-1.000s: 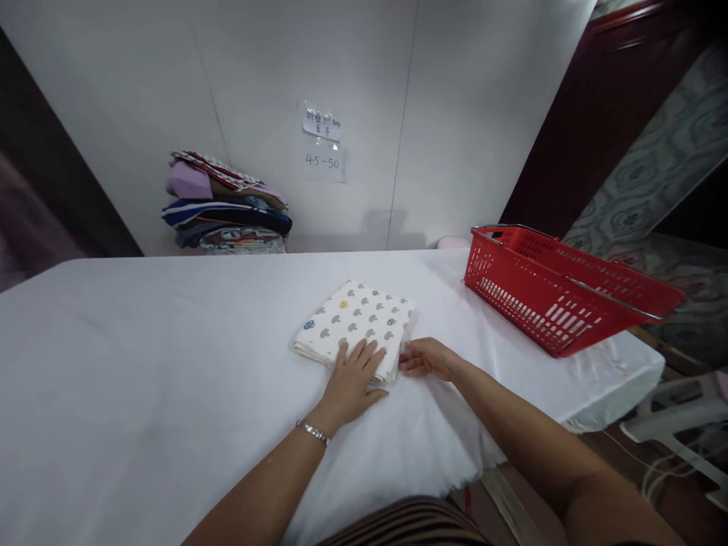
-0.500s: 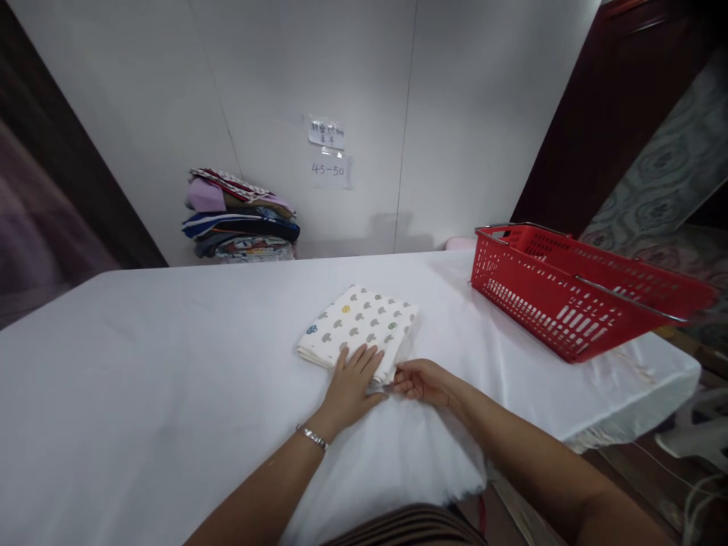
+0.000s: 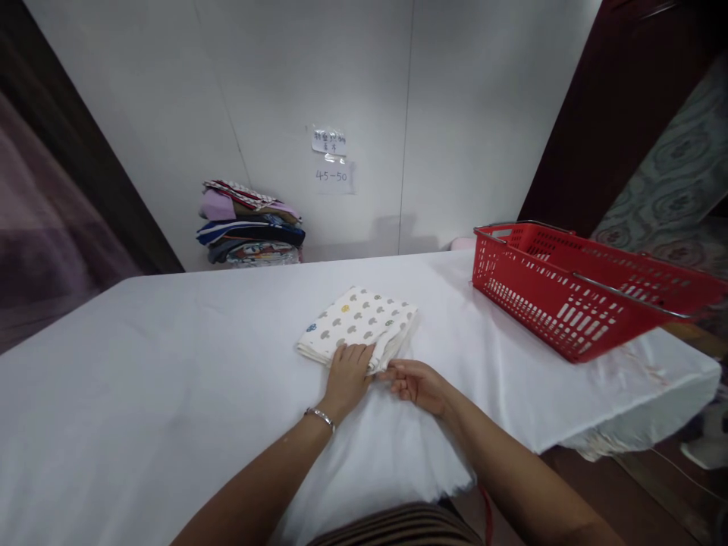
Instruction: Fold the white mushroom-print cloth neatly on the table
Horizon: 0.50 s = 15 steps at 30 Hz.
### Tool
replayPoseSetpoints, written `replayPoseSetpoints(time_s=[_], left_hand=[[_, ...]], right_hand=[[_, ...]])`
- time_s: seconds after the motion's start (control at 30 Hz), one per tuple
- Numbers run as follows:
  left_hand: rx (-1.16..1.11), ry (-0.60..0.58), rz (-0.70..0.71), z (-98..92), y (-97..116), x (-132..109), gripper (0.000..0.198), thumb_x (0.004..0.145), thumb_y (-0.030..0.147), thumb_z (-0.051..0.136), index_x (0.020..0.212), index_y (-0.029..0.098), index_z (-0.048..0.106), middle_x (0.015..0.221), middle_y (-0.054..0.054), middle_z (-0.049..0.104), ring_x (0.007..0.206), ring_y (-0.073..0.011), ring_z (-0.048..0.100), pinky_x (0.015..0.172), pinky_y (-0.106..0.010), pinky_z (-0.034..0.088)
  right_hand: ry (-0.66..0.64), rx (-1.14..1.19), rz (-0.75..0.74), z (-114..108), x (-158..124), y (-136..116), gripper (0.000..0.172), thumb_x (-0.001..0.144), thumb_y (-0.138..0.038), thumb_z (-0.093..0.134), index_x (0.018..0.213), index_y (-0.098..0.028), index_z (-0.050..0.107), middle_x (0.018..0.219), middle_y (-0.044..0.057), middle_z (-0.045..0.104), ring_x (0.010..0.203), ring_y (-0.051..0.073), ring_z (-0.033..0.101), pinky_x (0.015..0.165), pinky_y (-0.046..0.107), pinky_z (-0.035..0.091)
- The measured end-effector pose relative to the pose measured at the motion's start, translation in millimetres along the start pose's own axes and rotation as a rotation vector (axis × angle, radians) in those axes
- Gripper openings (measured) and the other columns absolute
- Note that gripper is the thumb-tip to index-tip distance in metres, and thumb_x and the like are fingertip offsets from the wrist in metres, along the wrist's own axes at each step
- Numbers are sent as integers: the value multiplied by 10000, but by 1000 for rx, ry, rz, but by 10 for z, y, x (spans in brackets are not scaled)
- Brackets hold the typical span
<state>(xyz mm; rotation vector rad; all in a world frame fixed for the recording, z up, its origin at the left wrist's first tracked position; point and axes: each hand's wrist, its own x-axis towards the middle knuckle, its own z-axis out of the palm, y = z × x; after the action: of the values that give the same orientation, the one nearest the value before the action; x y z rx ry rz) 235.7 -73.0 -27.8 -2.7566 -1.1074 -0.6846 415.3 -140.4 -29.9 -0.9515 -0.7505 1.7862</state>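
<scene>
A white folded cloth (image 3: 358, 315) with grey mushroom-like prints and a few coloured ones lies on the white-covered table (image 3: 171, 364). Its near right part is lifted and creased. My left hand (image 3: 348, 375), with a silver bracelet at the wrist, grips the near edge, fingers over the top and thumb mostly hidden. Close beside it, my right hand (image 3: 415, 383) has its fingertips at the near right corner, closed on the cloth's edge, the other fingers loosely curled.
A red perforated basket (image 3: 546, 296) with metal handles stands on the right of the table. Behind the far edge rises a stack of folded fabrics (image 3: 253, 227) against the white wall. Two paper notes (image 3: 333, 159) are taped there. A pinkish curtain (image 3: 45, 227) hangs at left.
The cloth's near right part has been raised and creased. My left fingers, which lay flatter, now bend round the near edge. My right hand has shifted slightly left.
</scene>
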Motion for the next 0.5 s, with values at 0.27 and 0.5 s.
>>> replayPoseSetpoints(time_s=[0.27,0.5], left_hand=[[-25,18,22,-224,-100,73,441,752,150,546,1188,187,499,1115,-70,598,1049,-217,517,1024,-400,285],[-85,82,-27,-654,-213,181,431,718,126,551,1142,200,528,1090,-66,616,1025,-223,543,931,-358,382]], right_hand=[[631,-880,-498,-450,231,-112,644,680,-219,557,1305,-234,406,1307,88,480,1100,233,519,829,375,474],[585,-1330,-562,-706,419,-364,948,657,-271,636,1440,-197,106,1487,98,186,1363,257,147,1079,429,226]])
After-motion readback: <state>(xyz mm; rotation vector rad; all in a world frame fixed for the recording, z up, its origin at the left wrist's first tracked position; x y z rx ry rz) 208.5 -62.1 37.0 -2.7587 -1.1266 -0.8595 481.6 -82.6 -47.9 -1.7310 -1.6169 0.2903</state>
